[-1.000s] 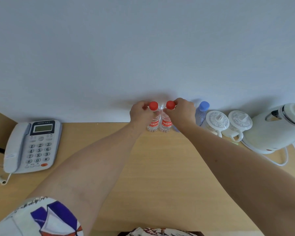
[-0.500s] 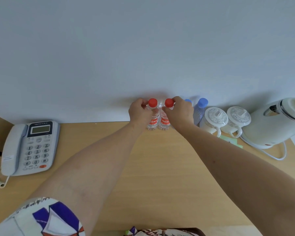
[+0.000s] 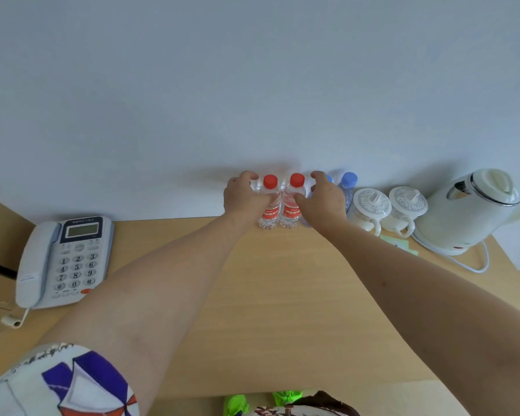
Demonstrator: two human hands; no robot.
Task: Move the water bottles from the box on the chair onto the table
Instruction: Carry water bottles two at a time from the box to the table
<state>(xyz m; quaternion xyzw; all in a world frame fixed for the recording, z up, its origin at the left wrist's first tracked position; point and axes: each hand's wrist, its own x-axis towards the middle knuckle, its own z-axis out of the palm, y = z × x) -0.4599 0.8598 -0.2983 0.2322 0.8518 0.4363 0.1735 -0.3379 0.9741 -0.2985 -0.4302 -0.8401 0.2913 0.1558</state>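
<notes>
A: Progress of the task, as far as the head view shows?

B: Four bottles stand upright on the table (image 3: 282, 295) against the wall: two red-capped, the left red-capped bottle (image 3: 270, 205) and the right red-capped bottle (image 3: 292, 202), touching side by side; just right of them two blue-capped bottles, one (image 3: 348, 187) in plain view, the other mostly hidden behind the right hand (image 3: 321, 202). The box and the chair are out of view, so what is left to carry over cannot be told

A: Position of the hands relative to the red-capped pair?

B: The left hand (image 3: 243, 198) curls round the left red-capped bottle, fingers behind, thumb in front. The right hand curls round the right red-capped bottle, though its fingers look looser. Both bottles appear to rest on the table; probably set down, release pending

A: Surroundings?

B: A telephone (image 3: 63, 259) far left; two lidded cups (image 3: 388, 208) and a kettle (image 3: 469, 208) at right, well apart from the red-capped pair
</notes>
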